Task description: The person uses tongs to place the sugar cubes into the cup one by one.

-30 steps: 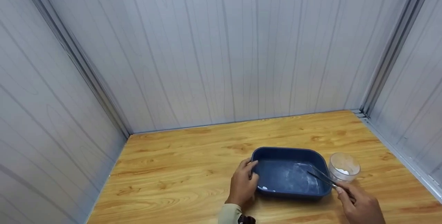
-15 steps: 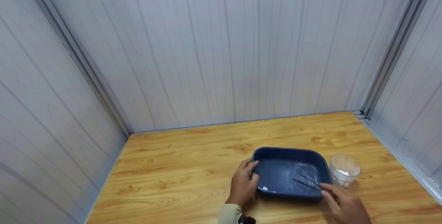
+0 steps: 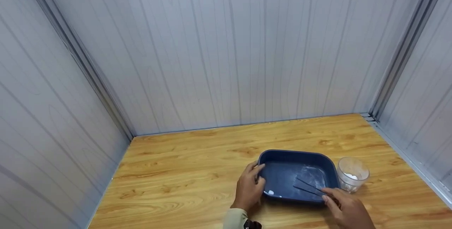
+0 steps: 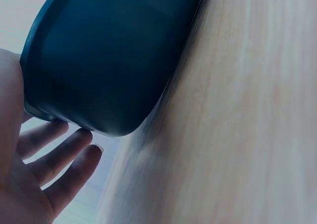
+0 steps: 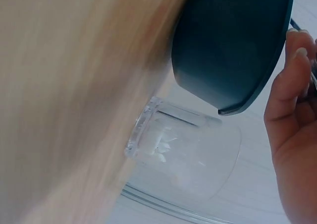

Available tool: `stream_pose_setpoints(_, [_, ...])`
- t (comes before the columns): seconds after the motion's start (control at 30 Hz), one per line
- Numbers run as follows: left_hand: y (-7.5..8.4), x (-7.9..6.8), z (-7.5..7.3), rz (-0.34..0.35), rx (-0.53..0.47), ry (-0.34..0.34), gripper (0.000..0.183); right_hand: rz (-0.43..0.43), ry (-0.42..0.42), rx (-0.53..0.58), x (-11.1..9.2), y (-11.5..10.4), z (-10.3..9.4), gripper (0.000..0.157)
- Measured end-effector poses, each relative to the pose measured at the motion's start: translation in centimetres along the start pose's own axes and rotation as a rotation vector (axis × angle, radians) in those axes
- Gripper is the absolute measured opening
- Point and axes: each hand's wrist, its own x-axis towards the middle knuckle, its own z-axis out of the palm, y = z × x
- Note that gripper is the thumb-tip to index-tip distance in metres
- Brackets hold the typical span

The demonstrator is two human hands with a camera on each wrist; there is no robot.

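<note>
A dark blue rectangular dish (image 3: pixel 282 172) sits on the table, with whitish smears on its floor. My left hand (image 3: pixel 248 188) grips its left end, thumb and index finger at the rim; in the left wrist view, the other fingers (image 4: pixel 67 177) spread below that end. Between the right hand's (image 3: pixel 348 207) thumb and fingers are thin dark tweezers (image 3: pixel 309 187), tips apart, reaching over the dish from its near right corner. Nothing shows between the tips. Near the dish's front left corner is a small white spot (image 3: pixel 271 192), a piece or glare; I cannot tell which.
Close by the dish's right end stands a clear glass (image 3: pixel 353 174), with white bits (image 5: pixel 162 147) at its bottom. The wooden table (image 3: pixel 176 172) ends at pale panel walls (image 3: pixel 219 52) behind and at both sides.
My right hand has moved left with the tweezers, from the dish's right end toward its middle. The left hand keeps its grip; dish and glass have hardly shifted.
</note>
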Motion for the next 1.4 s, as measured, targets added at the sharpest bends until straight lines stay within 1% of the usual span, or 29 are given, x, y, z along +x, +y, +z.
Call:
stream_pose_setpoints(0.27, [0.1,-0.1,-0.1,0.003,-0.004,-0.001,0.041,0.033,-0.121,0.024,0.9,-0.8,0.4,0.023])
stream_pose_setpoints(0.4, [0.1,-0.1,0.0,0.015,-0.003,-0.001,0.04,0.036,-0.167,0.011,1.2,-1.0,0.6,0.021])
stream_pose_setpoints(0.6, [0.0,0.0,-0.1,0.022,0.004,-0.004,0.041,0.093,-0.256,0.007,1.7,-1.4,0.8,0.017])
stream_pose_setpoints(0.83, [0.0,0.0,-0.1,0.039,0.005,0.001,0.043,0.119,-0.342,0.028,2.2,-1.8,1.2,0.014])
stream_pose_setpoints(0.93, [0.0,0.0,0.0,0.045,0.003,0.004,0.043,0.12,-0.361,0.034,2.4,-2.0,1.5,0.014])
stream_pose_setpoints(1.1, [0.0,0.0,-0.1,0.054,0.012,0.005,0.043,0.103,-0.357,0.037,2.5,-2.2,2.0,0.014])
stream_pose_setpoints(1.2, [0.0,0.0,0.0,0.059,0.02,0.009,0.043,0.08,-0.342,0.036,2.5,-2.3,2.2,0.014])
stream_pose_setpoints(1.33, [-0.1,-0.1,0.0,0.059,0.028,0.019,0.043,0.029,-0.311,0.035,2.5,-2.5,2.6,0.013])
stream_pose_setpoints(1.4, [-0.1,-0.1,0.0,0.063,0.031,0.023,0.043,0.019,-0.31,0.035,2.6,-2.6,2.8,0.013])
